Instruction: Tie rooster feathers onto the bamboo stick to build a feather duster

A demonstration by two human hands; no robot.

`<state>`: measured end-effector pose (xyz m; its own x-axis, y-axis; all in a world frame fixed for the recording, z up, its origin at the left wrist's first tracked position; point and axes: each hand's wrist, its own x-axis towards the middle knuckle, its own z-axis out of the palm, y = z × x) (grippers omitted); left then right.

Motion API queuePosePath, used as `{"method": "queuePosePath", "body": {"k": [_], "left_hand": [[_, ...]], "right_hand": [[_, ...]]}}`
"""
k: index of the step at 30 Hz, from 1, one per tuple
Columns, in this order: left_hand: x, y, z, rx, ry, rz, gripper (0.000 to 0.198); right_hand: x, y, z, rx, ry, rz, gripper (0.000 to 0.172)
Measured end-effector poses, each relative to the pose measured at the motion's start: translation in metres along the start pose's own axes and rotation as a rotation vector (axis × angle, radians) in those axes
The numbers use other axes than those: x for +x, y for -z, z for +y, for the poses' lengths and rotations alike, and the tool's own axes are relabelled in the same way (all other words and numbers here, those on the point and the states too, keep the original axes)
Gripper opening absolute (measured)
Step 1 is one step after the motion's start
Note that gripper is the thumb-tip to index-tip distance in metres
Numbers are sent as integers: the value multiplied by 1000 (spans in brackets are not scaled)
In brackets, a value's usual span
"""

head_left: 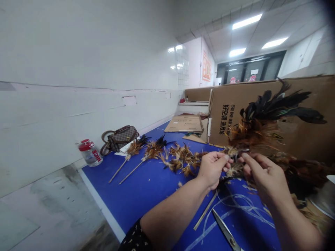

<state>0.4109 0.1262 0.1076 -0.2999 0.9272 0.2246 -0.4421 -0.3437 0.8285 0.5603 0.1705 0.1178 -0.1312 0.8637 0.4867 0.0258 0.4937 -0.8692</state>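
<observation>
My left hand (213,169) is closed in a pinch at the pale base of a feather bundle (255,132), which has brown fluff below and long black plumes on top. A thin stick (205,212) slants down below that hand. Close beside it, my right hand (268,174) has thumb and fingers pressed together at the same base; what lies between them is too small to make out. Clear plastic string (242,202) loops over the blue table (154,205) under my hands. Scissors (225,228) lie partly opened near the front.
Two feather-topped sticks (131,170) and loose brown feathers (183,157) lie to the left. Behind them are a checked handbag (123,138) and a red-lidded bottle (90,153) by the wall. A large cardboard box (309,143) stands at the back right, beside flat cardboard (183,123).
</observation>
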Motion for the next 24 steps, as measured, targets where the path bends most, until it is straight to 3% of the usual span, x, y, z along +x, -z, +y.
{"method": "queuePosePath", "body": {"k": [4, 13, 24], "left_hand": [[-2, -1, -3, -18, 61, -38, 54], [-1, 3, -7, 39, 71, -67, 57], [-6, -1, 3, 8, 182, -69, 44]], "right_hand": [[0, -1, -2, 77, -76, -13, 47], [2, 1, 6, -80, -53, 40, 51], [1, -4, 6, -28, -60, 46, 48]]}}
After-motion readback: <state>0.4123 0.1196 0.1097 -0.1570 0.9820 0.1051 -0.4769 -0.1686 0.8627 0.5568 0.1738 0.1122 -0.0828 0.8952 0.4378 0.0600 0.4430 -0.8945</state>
